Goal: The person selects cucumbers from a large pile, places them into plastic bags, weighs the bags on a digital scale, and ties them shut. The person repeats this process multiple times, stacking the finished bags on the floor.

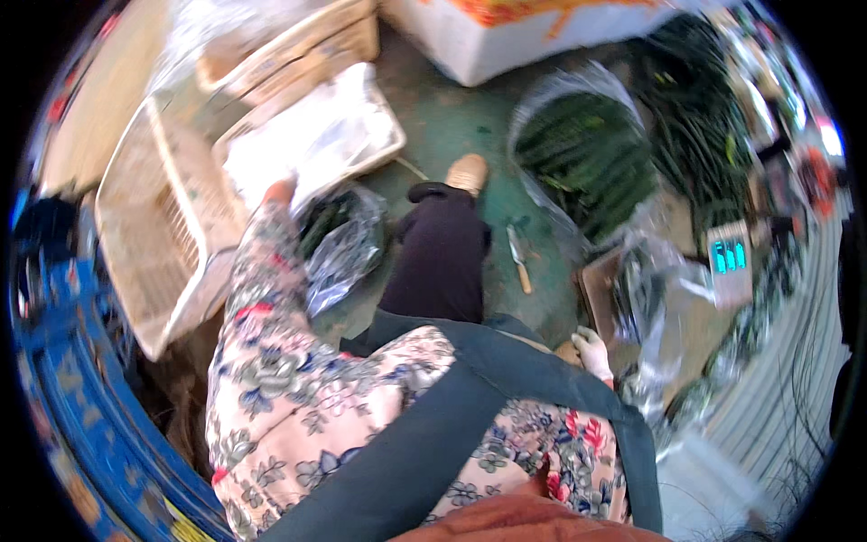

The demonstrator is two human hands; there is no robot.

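My left hand point(281, 190) touches the edge of a pale plastic crate point(393, 139) lined with white plastic sheeting point(318, 139); its fingers are mostly hidden. My right hand point(588, 349), in a white glove, is low beside my right side, its fingers bent near a tan item point(567, 352) that I cannot identify. Whether it grips anything does not show. A knife with a wooden handle point(524, 278) lies on the green floor. Right of it is a large clear bag of long green cucumbers point(586, 162). A smaller bag of dark green vegetables point(349, 237) lies below the lined crate.
Empty-looking pale crates point(149, 223) and stacked crates point(298, 54) stand at left. A white foam box point(467, 47) is at the top. Long green vegetables point(698, 122), a scale with a lit display point(730, 264) and a heap of plastic bags point(660, 325) lie at right. Blue metalwork point(88, 379) borders the lower left.
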